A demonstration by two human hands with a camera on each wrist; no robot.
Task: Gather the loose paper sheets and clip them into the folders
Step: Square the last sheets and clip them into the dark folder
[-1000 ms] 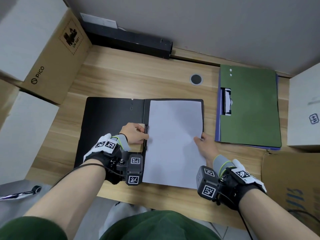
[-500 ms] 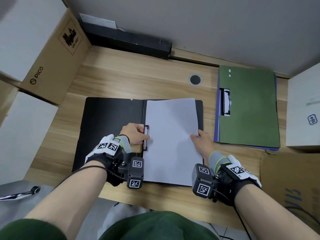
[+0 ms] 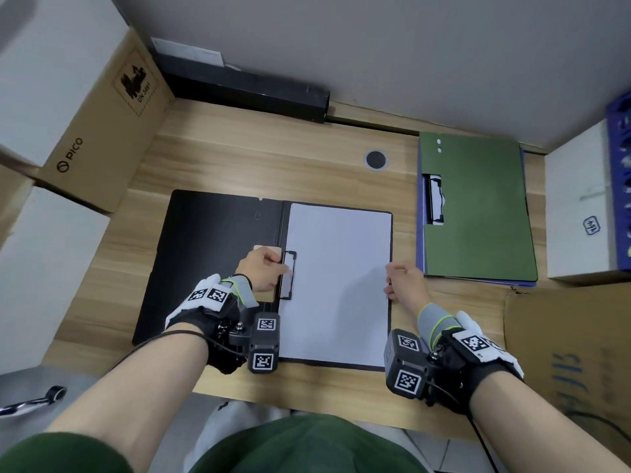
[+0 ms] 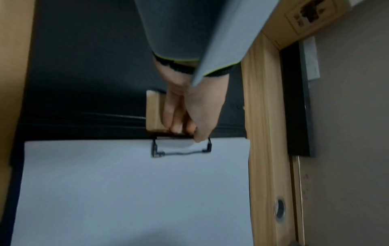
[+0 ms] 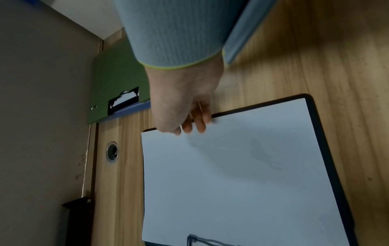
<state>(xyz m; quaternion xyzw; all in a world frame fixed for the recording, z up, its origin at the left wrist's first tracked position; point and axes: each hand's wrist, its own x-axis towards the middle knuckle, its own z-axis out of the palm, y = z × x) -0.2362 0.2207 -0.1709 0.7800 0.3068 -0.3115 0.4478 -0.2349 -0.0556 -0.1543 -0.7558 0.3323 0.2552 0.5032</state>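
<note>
A black folder (image 3: 211, 261) lies open on the wooden desk. A white paper sheet (image 3: 338, 285) lies flat on its right half, and the sheet's left edge sits under the black wire clip (image 3: 288, 274) at the spine. My left hand (image 3: 263, 268) curls round the clip's tan lever plate (image 4: 153, 113), thumb by the wire clip (image 4: 181, 151). My right hand (image 3: 404, 279) holds the sheet's right edge with curled fingertips (image 5: 200, 128). A closed green folder (image 3: 478, 209) lies on a blue one to the right.
Cardboard boxes (image 3: 102, 131) crowd the left side. A white box (image 3: 577, 206) and a blue rack (image 3: 619, 165) stand at the right, with a flat cardboard box (image 3: 566, 353) at the front right. A black bar (image 3: 246, 87) runs along the back; a cable grommet (image 3: 375, 160) sits mid-desk.
The sheet, first skewed and overhanging the folder's front, has slid left and back and now lies square in the folder under the clip. My right hand followed its edge.
</note>
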